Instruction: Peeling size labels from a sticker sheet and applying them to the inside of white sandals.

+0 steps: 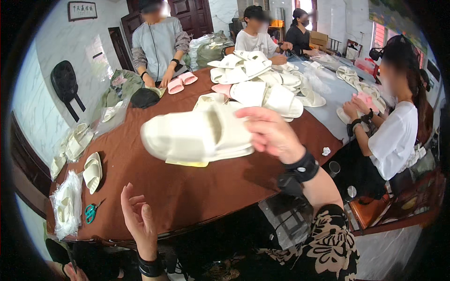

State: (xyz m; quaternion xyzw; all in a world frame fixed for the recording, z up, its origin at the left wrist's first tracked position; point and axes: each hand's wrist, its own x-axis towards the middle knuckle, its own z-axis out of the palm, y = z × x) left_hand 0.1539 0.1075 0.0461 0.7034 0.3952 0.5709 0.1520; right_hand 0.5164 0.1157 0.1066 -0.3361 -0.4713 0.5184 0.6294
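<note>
My right hand (274, 133) grips a pair of cream-white slippers (180, 136) by the heel end, holding them above the brown-covered table (215, 187). They are stacked together, soles level, with toes pointing left, and look slightly blurred. A yellow piece (187, 164) shows below them; whether it is attached I cannot tell. Near the front edge, my left hand (140, 220) is raised with its fingers apart and holds nothing. To its left lie teal-handled scissors (91, 213), a single white slipper (93, 172) and white slippers in a clear plastic bag (68, 206).
A large heap of white slippers (267, 89) covers the far middle. Pink slippers (182, 82) and a black cap (146, 98) lie at the far left. Several people work around the tables, one close on the right (393, 131). Another person's hand (75, 271) shows at lower left.
</note>
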